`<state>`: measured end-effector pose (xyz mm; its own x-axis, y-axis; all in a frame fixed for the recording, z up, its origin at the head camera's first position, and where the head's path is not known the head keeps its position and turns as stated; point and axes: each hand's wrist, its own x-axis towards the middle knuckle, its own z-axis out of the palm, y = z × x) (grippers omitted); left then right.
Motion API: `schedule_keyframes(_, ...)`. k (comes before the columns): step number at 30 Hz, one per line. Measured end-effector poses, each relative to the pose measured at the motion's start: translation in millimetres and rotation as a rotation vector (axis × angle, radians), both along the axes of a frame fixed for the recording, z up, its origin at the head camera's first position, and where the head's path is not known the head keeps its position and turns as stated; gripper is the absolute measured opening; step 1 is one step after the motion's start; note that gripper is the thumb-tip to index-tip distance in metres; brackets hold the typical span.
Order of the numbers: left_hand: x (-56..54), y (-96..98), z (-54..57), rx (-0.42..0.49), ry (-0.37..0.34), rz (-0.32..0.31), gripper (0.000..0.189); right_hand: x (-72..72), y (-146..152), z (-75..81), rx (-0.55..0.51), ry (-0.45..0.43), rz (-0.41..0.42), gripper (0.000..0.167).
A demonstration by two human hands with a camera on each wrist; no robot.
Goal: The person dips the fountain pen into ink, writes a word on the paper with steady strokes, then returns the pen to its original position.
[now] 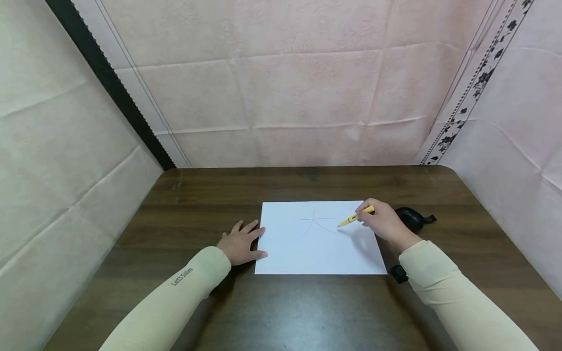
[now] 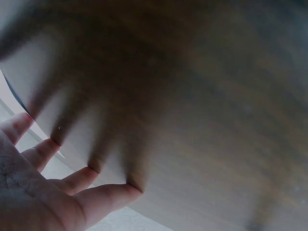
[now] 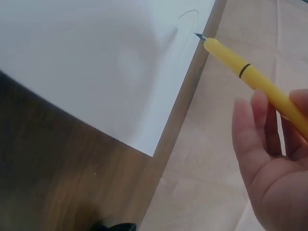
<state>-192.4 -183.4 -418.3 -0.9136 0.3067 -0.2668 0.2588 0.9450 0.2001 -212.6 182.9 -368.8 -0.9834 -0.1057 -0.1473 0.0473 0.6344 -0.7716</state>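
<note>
A white sheet of paper (image 1: 290,256) lies on the table, with several thin pencil-like strokes (image 1: 314,219) drawn near its upper middle. The right hand (image 1: 383,224) holds a yellow pen (image 1: 352,219) between thumb and fingers, over the right part of the sheet. In the right wrist view the pen's (image 3: 264,84) dark pointed tip is near a curved line (image 3: 188,12); whether it touches the paper cannot be told. The left hand (image 1: 240,243) lies with fingers spread, thumb and fingertips at the sheet's left edge. In the left wrist view these fingers (image 2: 79,179) are straight and apart.
A rounded black object (image 1: 410,218) with a short narrow end sits just beyond the right hand, partly hidden by it. Below the right wrist shows a small black piece (image 1: 398,274). The brown wooden table (image 1: 307,312) is bordered by pale cloth (image 1: 307,97) at the back and sides.
</note>
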Motion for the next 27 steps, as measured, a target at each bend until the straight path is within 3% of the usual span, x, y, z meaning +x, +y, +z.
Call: schedule_keyframes(27, -0.8, 1.1, -3.0, 0.003, 0.01, 0.008, 0.073, -0.1, 39, 14.9, -0.028, 0.111, -0.02, 0.028)
